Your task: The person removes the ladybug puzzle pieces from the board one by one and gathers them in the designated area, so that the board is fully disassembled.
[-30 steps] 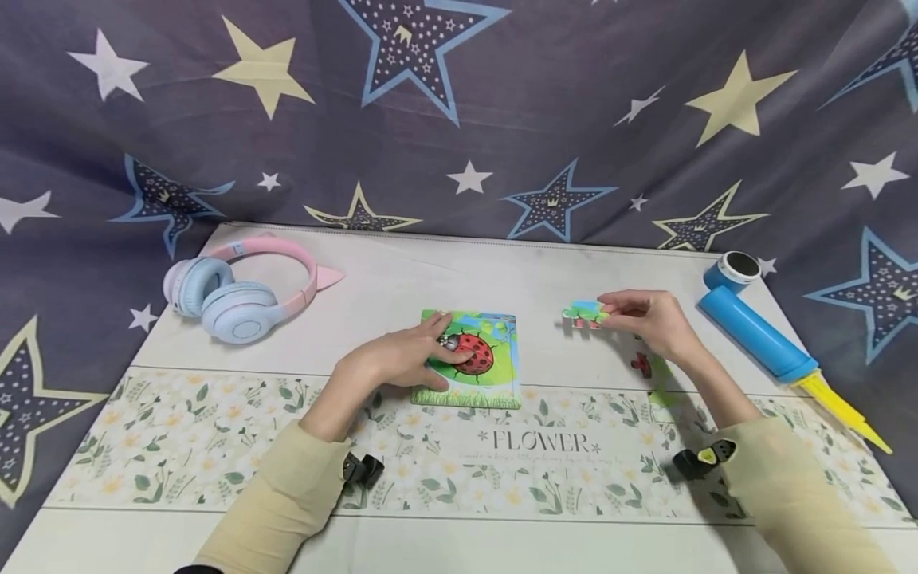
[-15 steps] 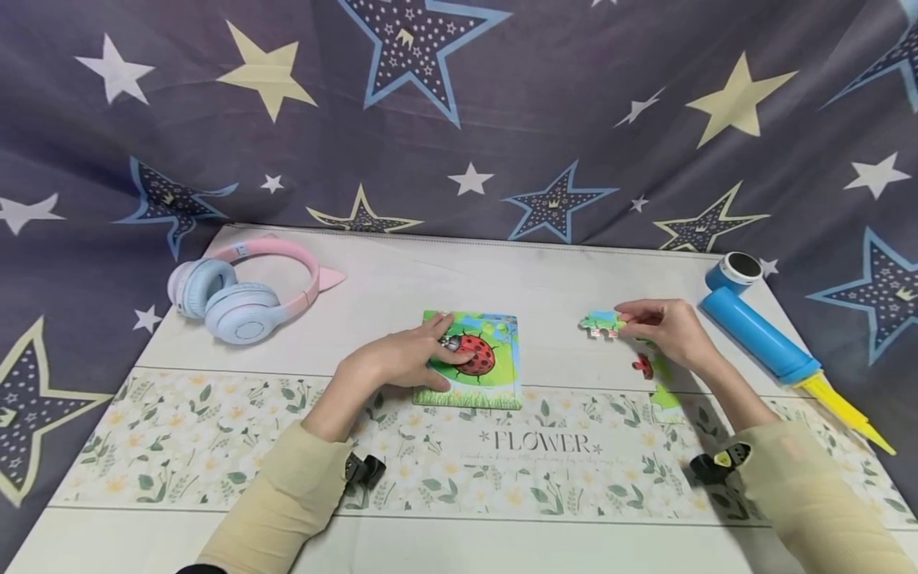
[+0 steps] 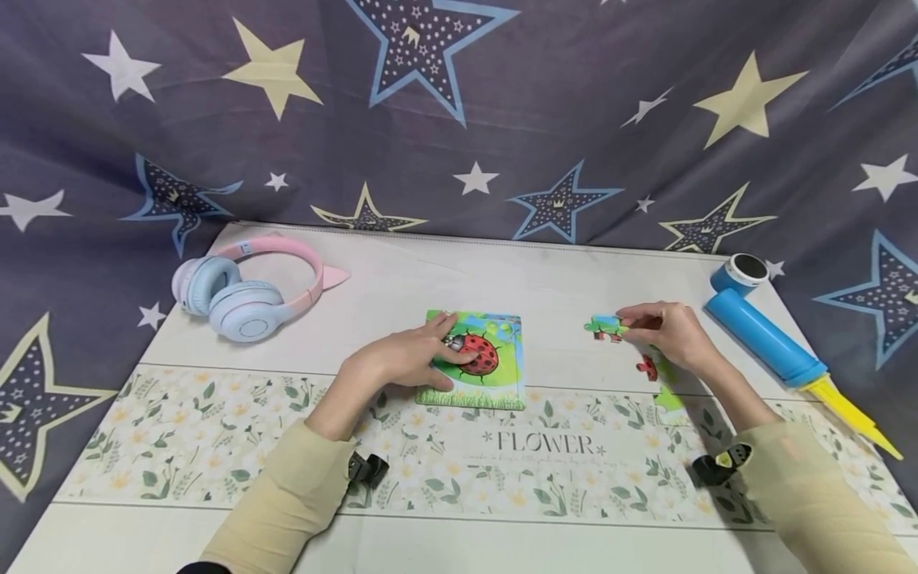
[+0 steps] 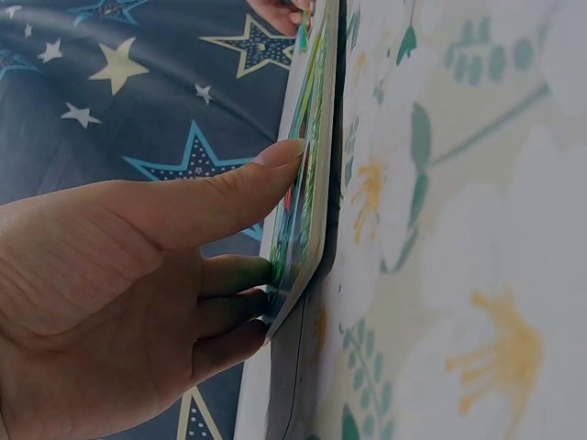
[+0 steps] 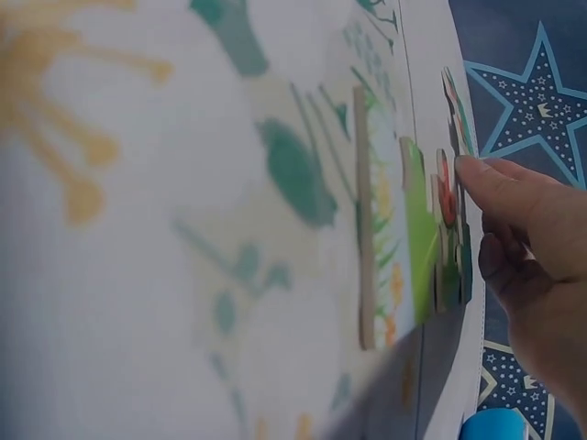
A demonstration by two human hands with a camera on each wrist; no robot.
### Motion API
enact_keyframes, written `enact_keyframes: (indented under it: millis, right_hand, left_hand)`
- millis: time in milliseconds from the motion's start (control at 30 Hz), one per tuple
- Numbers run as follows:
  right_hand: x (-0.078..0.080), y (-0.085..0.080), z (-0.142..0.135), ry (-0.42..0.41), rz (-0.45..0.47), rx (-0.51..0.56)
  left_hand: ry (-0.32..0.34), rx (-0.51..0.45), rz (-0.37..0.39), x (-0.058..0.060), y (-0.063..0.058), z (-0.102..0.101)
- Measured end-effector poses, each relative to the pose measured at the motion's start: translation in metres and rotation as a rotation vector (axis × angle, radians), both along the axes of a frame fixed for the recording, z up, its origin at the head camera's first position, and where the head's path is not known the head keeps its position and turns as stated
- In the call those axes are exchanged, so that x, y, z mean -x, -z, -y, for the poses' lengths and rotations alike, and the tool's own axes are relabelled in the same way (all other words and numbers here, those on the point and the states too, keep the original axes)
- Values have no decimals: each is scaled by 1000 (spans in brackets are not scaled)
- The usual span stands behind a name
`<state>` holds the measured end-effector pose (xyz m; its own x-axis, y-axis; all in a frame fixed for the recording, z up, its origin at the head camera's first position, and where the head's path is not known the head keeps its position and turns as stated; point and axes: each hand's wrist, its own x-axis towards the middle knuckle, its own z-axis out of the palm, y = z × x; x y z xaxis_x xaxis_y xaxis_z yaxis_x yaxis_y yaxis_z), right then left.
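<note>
A square ladybug puzzle [image 3: 502, 375] lies on the table in the head view. My left hand [image 3: 402, 357] rests on its left part with fingers spread, covering some of the picture. In the left wrist view, the thumb [image 4: 229, 197] lies over the puzzle's edge. Right of the puzzle, my right hand [image 3: 667, 331] pinches a blue and green jigsaw piece [image 3: 606, 325] low over the table; I cannot tell if it touches down. Nearer me lie a red jigsaw piece [image 3: 648, 367] and a green one [image 3: 668, 402]. The right wrist view shows the thumb [image 5: 500, 188] beside several pieces.
Pink and blue headphones [image 3: 251, 295] with cat ears lie at the back left. A blue tube with a yellow nozzle [image 3: 774, 343] lies on the right, with a short blue cylinder [image 3: 739, 275] behind it. A star-patterned curtain [image 3: 459, 143] hangs behind the table.
My right hand has moved right and a little toward me with the blue and green jigsaw piece, and lower. The left hand has stayed on the puzzle.
</note>
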<state>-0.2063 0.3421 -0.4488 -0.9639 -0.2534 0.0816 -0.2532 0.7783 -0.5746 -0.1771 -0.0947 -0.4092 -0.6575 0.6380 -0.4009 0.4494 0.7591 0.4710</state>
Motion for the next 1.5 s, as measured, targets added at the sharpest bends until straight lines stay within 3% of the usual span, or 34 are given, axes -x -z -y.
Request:
enact_keyframes:
  millis: [600, 867, 1167, 1333, 1500]
  right_hand:
    - [-1, -1, -1, -7, -38, -8]
    - [2, -9, 7, -8, -124, 40]
    - [0, -23, 36, 93, -124, 223]
    - [-4, -34, 69, 86, -111, 343]
    - [3, -30, 93, 51, -109, 438]
  left_hand:
    - [-4, -9, 0, 0, 0, -1]
    - [-13, -6, 6, 0, -2, -1]
    - [-26, -9, 13, 0, -2, -1]
    - [-31, -14, 15, 1, -1, -1]
    - [-21, -18, 7, 1, 0, -1]
